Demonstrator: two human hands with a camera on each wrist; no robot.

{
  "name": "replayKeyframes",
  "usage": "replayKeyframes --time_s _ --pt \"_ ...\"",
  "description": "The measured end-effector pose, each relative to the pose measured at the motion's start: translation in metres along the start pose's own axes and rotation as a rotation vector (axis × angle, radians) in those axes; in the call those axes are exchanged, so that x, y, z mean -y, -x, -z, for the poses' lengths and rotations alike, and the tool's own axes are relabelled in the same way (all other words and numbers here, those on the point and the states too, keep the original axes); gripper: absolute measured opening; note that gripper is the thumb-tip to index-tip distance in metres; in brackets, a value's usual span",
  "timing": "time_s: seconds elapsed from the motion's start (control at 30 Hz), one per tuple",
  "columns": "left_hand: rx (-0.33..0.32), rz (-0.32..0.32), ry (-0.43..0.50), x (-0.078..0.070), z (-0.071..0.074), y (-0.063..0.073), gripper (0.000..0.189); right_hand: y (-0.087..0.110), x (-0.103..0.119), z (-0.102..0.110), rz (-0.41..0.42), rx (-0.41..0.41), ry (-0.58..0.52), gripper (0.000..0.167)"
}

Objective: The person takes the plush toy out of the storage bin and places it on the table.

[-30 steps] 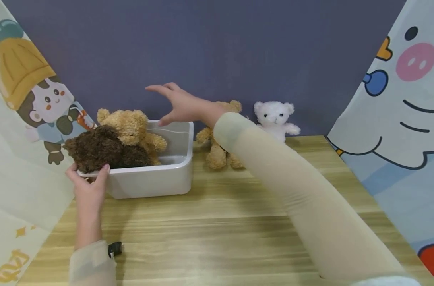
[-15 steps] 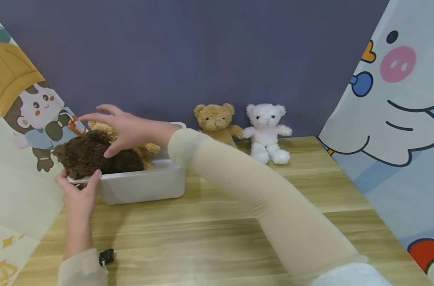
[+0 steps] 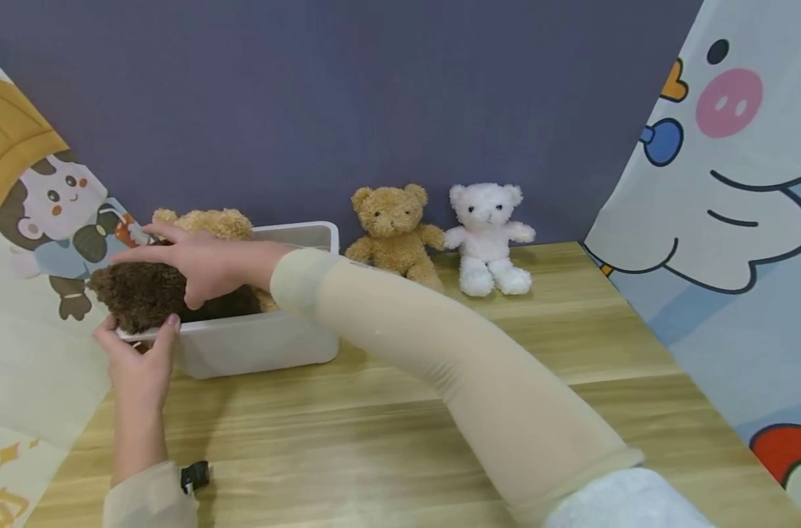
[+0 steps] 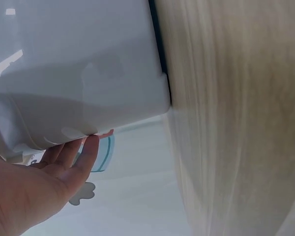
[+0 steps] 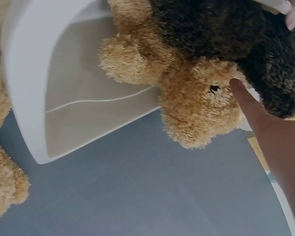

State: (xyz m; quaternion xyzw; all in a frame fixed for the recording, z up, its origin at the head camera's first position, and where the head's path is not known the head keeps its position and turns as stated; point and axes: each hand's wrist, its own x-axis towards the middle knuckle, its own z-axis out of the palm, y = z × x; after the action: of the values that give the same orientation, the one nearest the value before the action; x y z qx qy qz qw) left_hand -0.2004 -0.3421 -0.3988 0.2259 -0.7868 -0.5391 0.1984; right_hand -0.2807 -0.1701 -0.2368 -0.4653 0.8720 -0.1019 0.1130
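Note:
A white plastic bin (image 3: pixel 262 345) stands on the table at the left. My left hand (image 3: pixel 136 367) grips its near left corner, thumb at the rim; in the left wrist view the fingers (image 4: pixel 88 152) lie against the outer wall. Inside, a dark brown teddy bear (image 3: pixel 130 293) lies on its side over the near left rim. Behind it sits a tan teddy bear (image 5: pixel 201 101), partly hidden. My right hand (image 3: pixel 205 264) spreads above the brown bear, thumb and fingers apart. In the right wrist view one finger overlaps the tan bear's head; contact is unclear.
Another tan teddy bear (image 3: pixel 394 235) and a white teddy bear (image 3: pixel 486 227) sit side by side against the dark back panel (image 3: pixel 400 88). Cartoon-printed sheets flank the wooden table (image 3: pixel 348 433). A black clip (image 3: pixel 194 477) sits by my left sleeve.
My right hand has moved left and down from over the bin's middle to the brown bear. My left hand stays on the corner. The head view has shifted slightly.

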Motion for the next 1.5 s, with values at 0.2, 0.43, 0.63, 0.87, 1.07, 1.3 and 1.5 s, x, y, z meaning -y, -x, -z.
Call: replayKeyframes --time_s 0.2,0.43,0.63,0.87,1.07,1.3,1.5 --pt "-0.013 0.004 -0.03 -0.001 0.004 0.003 0.085 -0.002 -0.003 -0.008 0.067 0.029 0.102 0.095" --pt "0.006 -0.005 -0.042 -0.003 0.004 0.002 0.086 -0.002 -0.004 -0.019 0.058 0.044 0.205 0.09" --pt "0.0 -0.013 -0.044 -0.002 0.003 0.003 0.085 0.001 -0.004 -0.022 0.019 -0.004 0.334 0.091" --pt "-0.016 -0.013 -0.048 -0.001 0.007 0.004 0.085 0.0 0.002 -0.025 -0.023 -0.046 0.434 0.087" --pt "-0.008 -0.007 -0.038 -0.002 0.01 0.004 0.085 -0.003 0.006 -0.025 0.009 -0.121 0.51 0.084" --pt "0.022 -0.02 -0.028 -0.003 0.008 0.002 0.086 -0.011 0.01 -0.024 0.024 -0.105 0.648 0.093" --pt "0.018 -0.041 -0.028 0.001 0.002 0.003 0.088 -0.017 0.009 -0.029 -0.013 -0.043 0.614 0.089"
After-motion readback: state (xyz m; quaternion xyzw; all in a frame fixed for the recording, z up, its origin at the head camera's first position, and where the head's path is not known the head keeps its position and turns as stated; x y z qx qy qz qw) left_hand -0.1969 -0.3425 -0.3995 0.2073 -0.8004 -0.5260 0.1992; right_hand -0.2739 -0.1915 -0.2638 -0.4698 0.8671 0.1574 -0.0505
